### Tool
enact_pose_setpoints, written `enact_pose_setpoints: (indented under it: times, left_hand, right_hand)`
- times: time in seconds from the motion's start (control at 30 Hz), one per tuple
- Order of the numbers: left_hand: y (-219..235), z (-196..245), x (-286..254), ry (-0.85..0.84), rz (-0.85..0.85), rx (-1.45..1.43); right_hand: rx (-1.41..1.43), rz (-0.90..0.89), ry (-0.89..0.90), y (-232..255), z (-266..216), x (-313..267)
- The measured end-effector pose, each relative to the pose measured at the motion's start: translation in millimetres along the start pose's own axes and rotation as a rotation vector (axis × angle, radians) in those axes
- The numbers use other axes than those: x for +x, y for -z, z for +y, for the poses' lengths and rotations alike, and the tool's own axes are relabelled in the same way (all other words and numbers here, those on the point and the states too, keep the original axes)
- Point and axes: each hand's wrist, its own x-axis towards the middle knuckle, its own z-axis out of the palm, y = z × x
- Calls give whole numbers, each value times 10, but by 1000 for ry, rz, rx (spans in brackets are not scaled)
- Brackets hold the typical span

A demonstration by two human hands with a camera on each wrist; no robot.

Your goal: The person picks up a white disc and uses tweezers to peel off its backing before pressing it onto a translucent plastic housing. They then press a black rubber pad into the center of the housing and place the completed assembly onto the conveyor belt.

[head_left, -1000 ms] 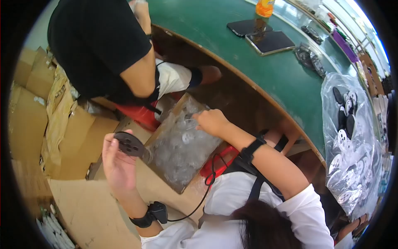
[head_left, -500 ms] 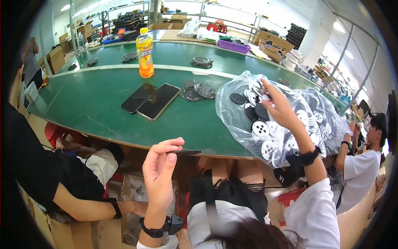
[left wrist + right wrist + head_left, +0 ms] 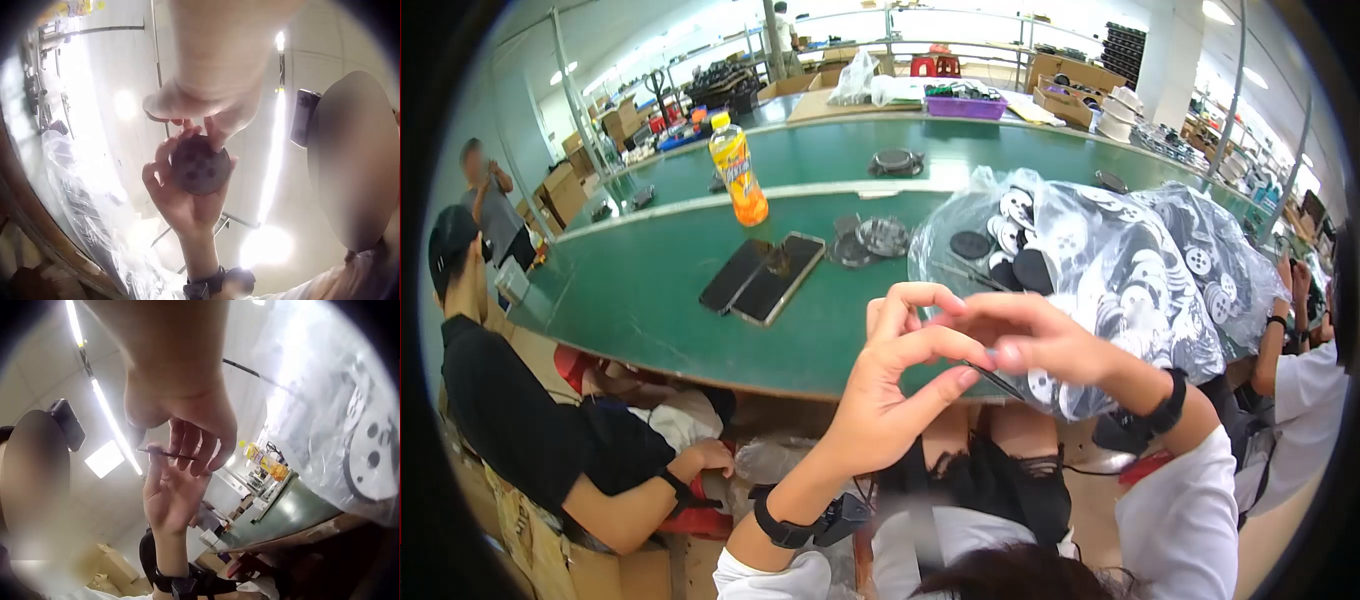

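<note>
A dark round disc with several holes (image 3: 199, 165) faces the left wrist view; the head view catches it nearly edge-on. My left hand (image 3: 895, 385) pinches its rim between thumb and fingers. From the other side my right hand (image 3: 1050, 340) meets it, thumb and curled fingertips around the edge. In the right wrist view the disc is a thin dark line (image 3: 167, 454) between both hands' fingers. Just beyond the right hand lies a clear plastic bag (image 3: 950, 225) full of white and black discs with holes (image 3: 1140, 305).
Two phones (image 3: 775, 280) lie side by side on the green table (image 3: 640, 290). Behind them stands an orange drink bottle (image 3: 740, 170), with dark round parts (image 3: 880, 237) to its right. A person in black (image 3: 530, 400) sits at the left; another person (image 3: 1300, 390) sits at the far right.
The head view has swung up from a floor box of plastic-wrapped pieces to the table. My right hand has gone from that box past the bag of discs to the dark disc in my left hand.
</note>
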Motion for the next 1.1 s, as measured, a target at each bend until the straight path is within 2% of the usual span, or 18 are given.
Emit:
enact_pose_setpoints:
  times: [0.03,0.1,0.13,0.17,0.23,0.4,0.57,0.63,0.67,0.7,0.77,0.83,0.9,0.93,1.1]
  left_hand:
    - [-1,6,98,18,-20,-31]
    - [12,-20,235,47,-86,-13]
    - [13,-59,292,36,-132,-7]
    - [-5,-117,357,42,-162,-33]
    - [-37,-184,494,38,-187,-26]
    - [33,-378,889,-23,-202,-18]
    - [162,-598,1152,-35,-181,-31]
    - [137,-688,1192,77,-137,-113]
    - [154,-731,1215,87,-135,-114]
    - [175,-776,1239,72,-156,-89]
    - [215,-823,1240,69,-174,-63]
    - [244,-815,1259,45,-281,39]
    - [262,-774,1276,77,-306,59]
    - [268,-766,1271,100,-320,91]
    - [317,-857,1340,121,-361,91]
  right_hand:
    - [49,8,53,15,-4,-34]
    - [-86,-2,126,176,-36,-67]
    - [-6,51,74,219,-16,-104]
    - [-57,16,66,275,-52,-94]
    - [-393,-59,156,435,-128,-43]
    - [-519,-32,232,830,-142,107]
    - [-512,-32,175,1035,-148,274]
    - [-429,12,104,1086,-82,321]
    - [-366,-18,25,1124,-59,333]
    - [-355,-20,21,1132,-17,344]
    - [-145,82,-1,1124,76,359]
    - [-172,91,17,1183,129,374]
    - [-376,-27,122,1261,119,411]
    - [-363,-23,110,1266,117,410]
    - [-297,150,79,1312,174,373]
